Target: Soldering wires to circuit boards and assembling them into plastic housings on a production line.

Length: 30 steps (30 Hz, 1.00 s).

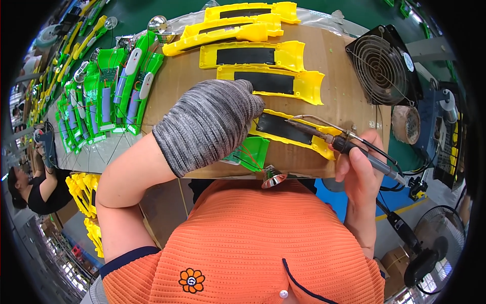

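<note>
My right hand (pixel 362 163) grips a soldering iron (pixel 347 147) with a thin curved solder feed tube beside its tip. The tip points left, over the black panel of the nearest yellow shell (pixel 320 141). A grey striped knit glove covers my left hand (pixel 212 121), which is closed above that shell's left end; its fingertips are mostly hidden, and what they hold cannot be made out. Partly under this hand lies a green shell (pixel 257 152) with red wires and a circuit board. Its silver reflector cup (pixel 274 177) hangs at the table's near edge.
Farther back on the brown tabletop (pixel 177 96) lie several yellow shells (pixel 248 53) with black panels. Green shells with purple battery cells (pixel 106 104) crowd the left. A square fan (pixel 380 68) and a tape roll (pixel 405 124) stand at right. Another person (pixel 40 187) sits far left.
</note>
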Motion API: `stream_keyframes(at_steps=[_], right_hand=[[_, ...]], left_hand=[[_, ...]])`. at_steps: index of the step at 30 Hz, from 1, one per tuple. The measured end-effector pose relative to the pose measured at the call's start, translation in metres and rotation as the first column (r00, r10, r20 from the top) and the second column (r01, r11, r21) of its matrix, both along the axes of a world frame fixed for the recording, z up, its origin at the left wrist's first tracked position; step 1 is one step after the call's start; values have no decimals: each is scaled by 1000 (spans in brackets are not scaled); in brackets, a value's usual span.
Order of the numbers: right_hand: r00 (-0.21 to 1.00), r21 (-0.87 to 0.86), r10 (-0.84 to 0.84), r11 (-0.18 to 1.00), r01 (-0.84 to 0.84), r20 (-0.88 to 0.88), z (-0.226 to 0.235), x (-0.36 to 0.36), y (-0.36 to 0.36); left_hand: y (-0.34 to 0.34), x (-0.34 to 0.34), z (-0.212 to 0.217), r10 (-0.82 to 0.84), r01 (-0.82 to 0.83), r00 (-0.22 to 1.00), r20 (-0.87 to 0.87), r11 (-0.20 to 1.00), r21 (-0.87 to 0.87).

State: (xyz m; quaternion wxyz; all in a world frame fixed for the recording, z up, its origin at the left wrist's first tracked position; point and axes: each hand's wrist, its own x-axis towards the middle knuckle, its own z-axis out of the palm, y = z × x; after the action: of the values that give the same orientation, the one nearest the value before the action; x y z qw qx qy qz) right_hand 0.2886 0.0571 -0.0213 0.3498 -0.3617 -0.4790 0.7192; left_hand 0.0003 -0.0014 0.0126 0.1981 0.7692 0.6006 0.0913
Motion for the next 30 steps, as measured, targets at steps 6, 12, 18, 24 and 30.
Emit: stream_keyframes(at_steps=[6, 12, 18, 24, 30], right_hand=[[1000, 27, -7, 1000, 6, 12, -2, 7, -1], [999, 27, -35, 999, 35, -5, -2, 7, -3], [998, 1, -57, 998, 57, 5, -2, 6, -7], [998, -5, -55, 998, 55, -1, -3, 5, -12], [998, -32, -56, 998, 55, -26, -4, 3, -18]], left_hand=[[0, 1, 2, -22, 17, 995, -99, 999, -50], [-6, -3, 5, -76, 80, 973, -220, 997, 10], [-16, -3, 28, -157, 158, 987, -37, 987, 21], [-13, -8, 12, -278, 273, 961, -3, 946, -175], [-25, -5, -3, -199, 194, 974, 113, 980, 52]])
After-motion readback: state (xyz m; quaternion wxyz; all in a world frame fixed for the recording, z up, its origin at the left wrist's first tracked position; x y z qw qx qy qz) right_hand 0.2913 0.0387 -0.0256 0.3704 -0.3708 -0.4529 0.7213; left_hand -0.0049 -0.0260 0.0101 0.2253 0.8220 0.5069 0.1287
